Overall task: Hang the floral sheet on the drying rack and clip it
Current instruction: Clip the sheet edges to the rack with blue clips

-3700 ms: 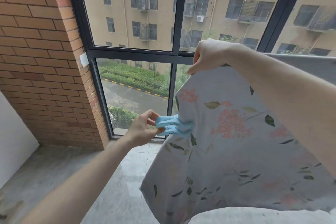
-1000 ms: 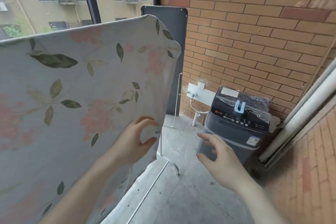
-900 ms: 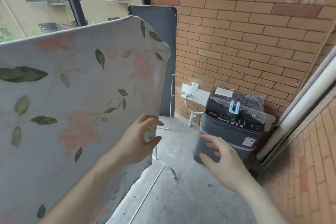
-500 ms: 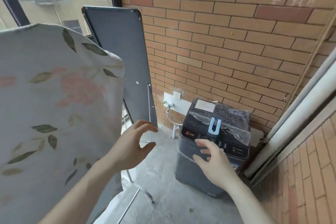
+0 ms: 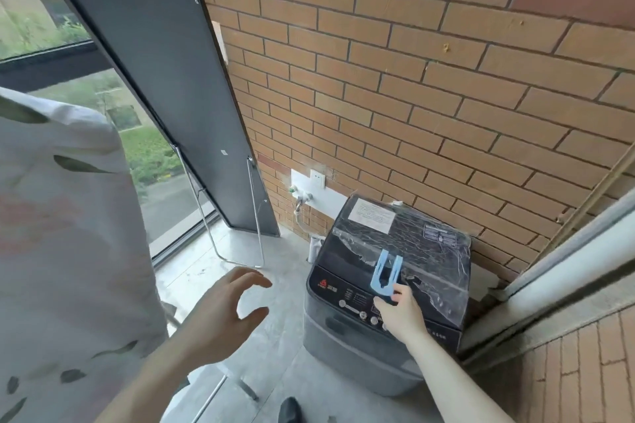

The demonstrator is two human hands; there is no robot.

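Observation:
The floral sheet, pale grey with pink flowers and green leaves, hangs over the drying rack at the left edge of the view. A metal leg of the rack shows on the floor below it. A blue plastic clip rests on top of the dark washing machine. My right hand pinches the clip's near end between thumb and fingers. My left hand hovers open in mid-air, apart from the sheet, holding nothing.
A dark grey panel on a thin metal stand leans in the corner by the window. A brick wall runs behind the machine, with a tap and socket low down. A sliding door frame stands at right.
My view swung right, away from the sheet, toward the washing machine. My right hand reached forward and closed on the blue clip. My left hand let go of the sheet and stays open.

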